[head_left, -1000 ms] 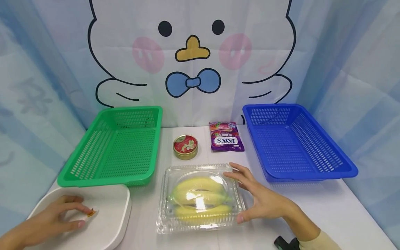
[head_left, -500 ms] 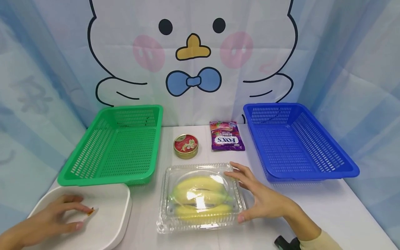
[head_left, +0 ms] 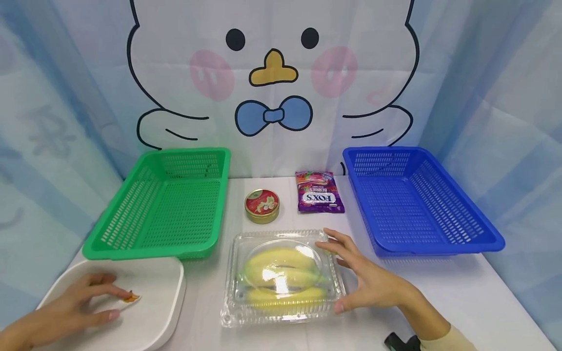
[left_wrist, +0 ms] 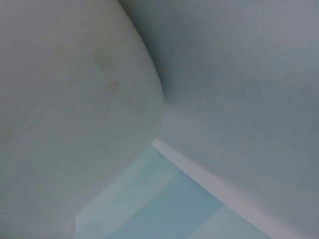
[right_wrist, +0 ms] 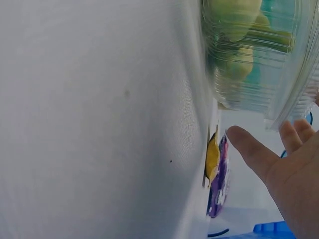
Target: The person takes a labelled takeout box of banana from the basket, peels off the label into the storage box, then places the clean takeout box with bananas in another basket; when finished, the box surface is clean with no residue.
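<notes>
A clear plastic clamshell box [head_left: 281,278] with yellow bananas [head_left: 281,273] inside lies on the white table, front centre. My right hand [head_left: 364,280] rests against its right side with fingers spread and fairly straight. The thumb is at the front right corner and the fingertips at the back right corner. The right wrist view shows the box [right_wrist: 254,59] and the fingers [right_wrist: 251,149] beside it. My left hand [head_left: 74,309] lies on a white tray [head_left: 162,302] at the front left. Its index fingertip touches a small orange and white scrap [head_left: 130,297]. The left wrist view is a blur of white surface.
A green basket [head_left: 162,204] stands back left and a blue basket [head_left: 412,200] back right. Between them lie a round red-lidded tin [head_left: 262,205] and a purple candy bag [head_left: 319,191]. A cartoon-printed curtain hangs behind the table.
Both hands stay where they were; only the head view has shifted very slightly.
</notes>
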`<state>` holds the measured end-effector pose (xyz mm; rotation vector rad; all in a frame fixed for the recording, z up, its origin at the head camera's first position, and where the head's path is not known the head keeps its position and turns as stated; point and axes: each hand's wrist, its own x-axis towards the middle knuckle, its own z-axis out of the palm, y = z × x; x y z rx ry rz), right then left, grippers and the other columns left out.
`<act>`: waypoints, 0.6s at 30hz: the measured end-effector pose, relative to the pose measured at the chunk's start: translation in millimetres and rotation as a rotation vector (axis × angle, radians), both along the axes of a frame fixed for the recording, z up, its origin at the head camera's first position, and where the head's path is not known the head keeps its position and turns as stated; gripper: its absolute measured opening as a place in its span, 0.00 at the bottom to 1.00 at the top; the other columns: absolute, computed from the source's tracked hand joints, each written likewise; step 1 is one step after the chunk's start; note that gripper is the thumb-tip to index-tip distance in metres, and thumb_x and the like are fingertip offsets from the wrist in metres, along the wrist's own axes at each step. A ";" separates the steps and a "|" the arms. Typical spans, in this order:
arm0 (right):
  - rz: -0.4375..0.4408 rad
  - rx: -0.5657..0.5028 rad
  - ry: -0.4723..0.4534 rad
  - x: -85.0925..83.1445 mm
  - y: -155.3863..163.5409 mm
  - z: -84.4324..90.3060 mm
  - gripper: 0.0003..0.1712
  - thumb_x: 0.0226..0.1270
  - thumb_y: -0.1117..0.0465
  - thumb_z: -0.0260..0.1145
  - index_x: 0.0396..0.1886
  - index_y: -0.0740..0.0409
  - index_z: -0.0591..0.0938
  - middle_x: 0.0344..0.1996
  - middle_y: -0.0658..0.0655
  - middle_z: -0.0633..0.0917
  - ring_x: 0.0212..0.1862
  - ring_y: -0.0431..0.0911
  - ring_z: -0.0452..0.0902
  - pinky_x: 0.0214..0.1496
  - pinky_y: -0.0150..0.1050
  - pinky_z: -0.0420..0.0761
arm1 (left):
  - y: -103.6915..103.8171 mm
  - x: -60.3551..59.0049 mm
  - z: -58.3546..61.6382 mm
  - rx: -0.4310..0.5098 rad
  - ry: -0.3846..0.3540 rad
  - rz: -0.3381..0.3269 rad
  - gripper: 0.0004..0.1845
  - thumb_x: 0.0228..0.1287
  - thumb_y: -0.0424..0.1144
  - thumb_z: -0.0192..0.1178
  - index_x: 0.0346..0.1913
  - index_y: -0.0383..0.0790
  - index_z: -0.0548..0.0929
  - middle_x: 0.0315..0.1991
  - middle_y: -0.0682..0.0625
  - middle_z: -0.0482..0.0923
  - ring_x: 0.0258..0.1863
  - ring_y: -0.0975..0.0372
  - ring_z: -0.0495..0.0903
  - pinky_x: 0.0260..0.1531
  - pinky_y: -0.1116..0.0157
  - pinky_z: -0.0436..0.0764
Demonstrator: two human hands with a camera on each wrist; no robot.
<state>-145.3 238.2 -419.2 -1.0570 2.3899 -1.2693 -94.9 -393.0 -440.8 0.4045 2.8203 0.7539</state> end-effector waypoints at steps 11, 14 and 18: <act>0.001 0.013 0.013 0.1 1.0 0.8 0.63 0.52 0.50 0.84 0.83 0.42 0.57 0.83 0.55 0.41 0.80 0.64 0.45 0.67 0.70 0.70 | 1.4 -3.0 11.3 0.011 -0.114 0.014 0.07 0.74 0.43 0.63 0.49 0.55 0.88 0.65 0.27 0.65 0.64 0.70 0.66 0.46 0.53 0.81; 0.003 0.013 0.008 0.3 0.1 1.3 0.63 0.52 0.50 0.84 0.83 0.42 0.57 0.83 0.56 0.41 0.80 0.64 0.46 0.67 0.70 0.70 | 4.6 -4.1 19.5 0.014 -0.187 0.060 0.10 0.77 0.46 0.59 0.52 0.51 0.88 0.69 0.23 0.60 0.66 0.35 0.65 0.49 0.40 0.79; 0.004 0.014 0.001 -0.1 0.3 2.5 0.63 0.52 0.49 0.84 0.83 0.41 0.57 0.83 0.58 0.41 0.79 0.66 0.46 0.66 0.72 0.70 | 6.9 -3.1 26.8 0.001 -0.134 0.078 0.09 0.77 0.47 0.59 0.51 0.53 0.87 0.71 0.25 0.58 0.63 0.30 0.61 0.47 0.35 0.78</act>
